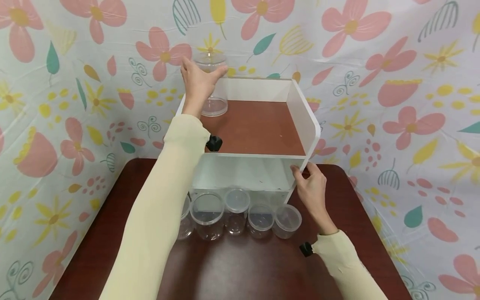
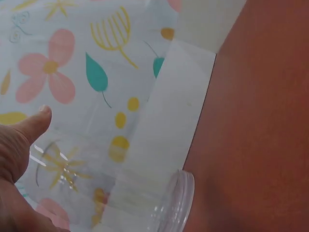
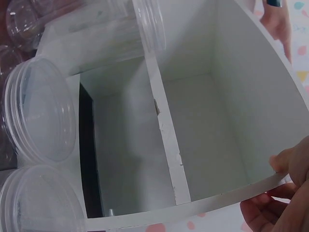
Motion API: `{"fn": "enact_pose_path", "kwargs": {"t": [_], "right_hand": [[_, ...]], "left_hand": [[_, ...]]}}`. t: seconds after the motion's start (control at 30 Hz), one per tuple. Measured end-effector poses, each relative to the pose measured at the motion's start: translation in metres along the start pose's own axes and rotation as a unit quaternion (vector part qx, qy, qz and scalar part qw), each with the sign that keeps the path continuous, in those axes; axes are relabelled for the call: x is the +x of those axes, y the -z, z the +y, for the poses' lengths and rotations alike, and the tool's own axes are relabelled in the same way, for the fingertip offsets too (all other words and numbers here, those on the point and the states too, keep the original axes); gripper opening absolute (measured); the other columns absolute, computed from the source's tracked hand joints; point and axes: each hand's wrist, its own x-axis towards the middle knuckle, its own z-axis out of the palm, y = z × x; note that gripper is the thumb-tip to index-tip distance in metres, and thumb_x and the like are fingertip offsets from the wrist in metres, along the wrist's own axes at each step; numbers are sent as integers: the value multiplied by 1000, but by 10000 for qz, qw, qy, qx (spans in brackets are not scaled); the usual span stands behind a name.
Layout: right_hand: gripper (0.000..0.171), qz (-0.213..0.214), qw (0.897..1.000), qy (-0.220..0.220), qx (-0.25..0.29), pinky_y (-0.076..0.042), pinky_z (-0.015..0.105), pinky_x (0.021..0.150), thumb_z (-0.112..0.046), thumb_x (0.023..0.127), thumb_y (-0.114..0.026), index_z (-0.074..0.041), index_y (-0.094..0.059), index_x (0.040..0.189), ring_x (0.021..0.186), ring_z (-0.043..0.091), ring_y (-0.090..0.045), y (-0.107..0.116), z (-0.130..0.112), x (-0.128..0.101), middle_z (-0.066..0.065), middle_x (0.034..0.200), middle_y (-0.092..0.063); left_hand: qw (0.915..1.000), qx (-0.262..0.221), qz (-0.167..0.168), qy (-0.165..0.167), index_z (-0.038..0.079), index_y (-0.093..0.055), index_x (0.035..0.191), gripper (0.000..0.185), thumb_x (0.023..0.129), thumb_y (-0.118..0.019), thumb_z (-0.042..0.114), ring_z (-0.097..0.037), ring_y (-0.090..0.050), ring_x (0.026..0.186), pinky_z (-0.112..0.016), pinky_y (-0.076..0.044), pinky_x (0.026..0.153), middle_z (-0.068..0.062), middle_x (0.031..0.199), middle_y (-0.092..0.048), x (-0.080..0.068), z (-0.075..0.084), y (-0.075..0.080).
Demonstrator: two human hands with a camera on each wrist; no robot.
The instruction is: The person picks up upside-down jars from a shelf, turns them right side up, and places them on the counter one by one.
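Nearest the head camera are two cream-coloured sleeves reaching forward over the dark reddish-brown worktop [image 1: 112,233]. A small black device sits at each wrist.

The left hand [image 1: 198,83] is raised to the back left corner of the white two-tier shelf unit with a brown top board [image 1: 262,129]. Its fingers curve around the tall clear plastic jar with a clear lid [image 1: 211,83], which stands upright on that brown board, close against the flowered cloth backdrop [image 1: 375,83]. In the left wrist view the thumb [image 2: 34,123] lies along the jar's wall and the jar's ribbed base rim [image 2: 176,203] meets the brown board beside the unit's white side panel (whether the jar is lifted a little cannot be told).

The right hand [image 1: 313,187] holds the unit's front right edge at the lower tier, fingers bent around the white side panel; the right wrist view shows the fingertips [image 3: 285,162] curled over that panel's thin edge. This hand is well apart from the tall jar.

On the worktop, just in front of the unit's lower opening and between the two arms, stands a row of short clear plastic lidded jars [image 1: 240,212], close beside one another.
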Motion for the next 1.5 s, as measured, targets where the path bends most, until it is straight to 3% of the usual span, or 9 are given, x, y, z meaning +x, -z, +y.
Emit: {"fn": "enact_pose_path", "kwargs": {"t": [0.33,0.6,1.03,1.3,1.5], "right_hand": [[21,-1,10000,-26,10,-40,9,64,-9,94,-76,8,-72,106,81,32,-69,1,-1,-3,21,96,-71],[22,-56,9999,-61,81,-41,9,63,-9,94,-76,8,-72,108,81,32,-69,0,-3,-4,21,97,-72],[20,-31,9999,-63,121,-41,9,63,-8,94,-76,7,-72,106,80,32,-68,-1,-5,-5,21,96,-70],[20,-32,9999,-57,127,-41,8,64,-8,94,-76,8,-72,105,80,31,-68,0,-6,-3,22,96,-70],[20,7,9999,-80,62,-41,8,65,-8,94,-76,8,-72,105,79,31,-68,1,-5,-2,22,96,-70]], "left_hand": [[9994,332,26,-99,11,19,162,130,87,-73,63,-16,3,158,-26,-10,123,-4,172,11,8,-4,-3],[9996,267,69,64,12,18,162,128,88,-72,63,-19,1,158,-30,-10,124,-1,173,9,10,-5,0],[9994,-6,264,216,20,-5,166,120,81,-77,64,-20,-16,155,-29,-22,121,6,170,-17,6,0,2],[9990,-415,-163,-96,17,-2,166,123,82,-80,59,-6,-17,152,-23,-24,118,6,170,-13,-10,6,6],[9967,-648,-457,-144,21,-3,166,121,81,-81,58,-6,-27,147,-24,-28,116,7,168,-19,-23,10,6]]}}
